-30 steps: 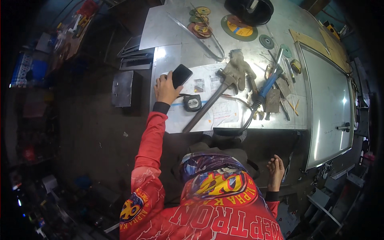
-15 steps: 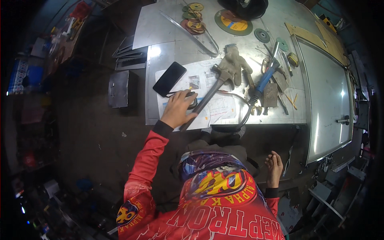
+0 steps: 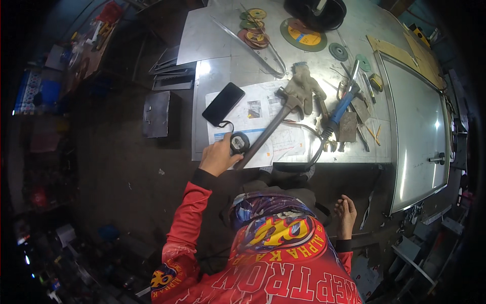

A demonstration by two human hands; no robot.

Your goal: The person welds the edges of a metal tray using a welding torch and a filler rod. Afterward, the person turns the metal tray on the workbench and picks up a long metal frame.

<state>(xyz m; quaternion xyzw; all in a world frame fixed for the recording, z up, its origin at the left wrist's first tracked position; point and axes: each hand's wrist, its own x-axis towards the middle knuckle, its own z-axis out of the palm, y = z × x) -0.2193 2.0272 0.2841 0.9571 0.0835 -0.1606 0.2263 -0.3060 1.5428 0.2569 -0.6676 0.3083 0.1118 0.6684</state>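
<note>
My left hand (image 3: 216, 156) is closed on a round black tape measure (image 3: 239, 143), thumb on its near side and fingers on its far side. A dark strap trails from it toward a black phone (image 3: 223, 104). Beneath them, printed drawing sheets (image 3: 283, 143) cover part of the metal table. Just right of the tape measure lies a hammer (image 3: 273, 124), its head against beige work gloves (image 3: 304, 88). Off the table's near edge, to the right of my body, my right hand (image 3: 347, 215) hangs with loosely bent fingers and nothing visible in it.
A blue-handled torch (image 3: 340, 109) with its cable lies right of the gloves. Cutting discs (image 3: 302, 35) and a dark welding helmet (image 3: 316, 12) sit at the back. A framed metal door panel (image 3: 417, 131) leans at the right. Left of the table is a metal box (image 3: 156, 114).
My left hand has drawn back toward me and left, bringing the tape measure with it. The whole view has shifted slightly. My right hand stays about where it was.
</note>
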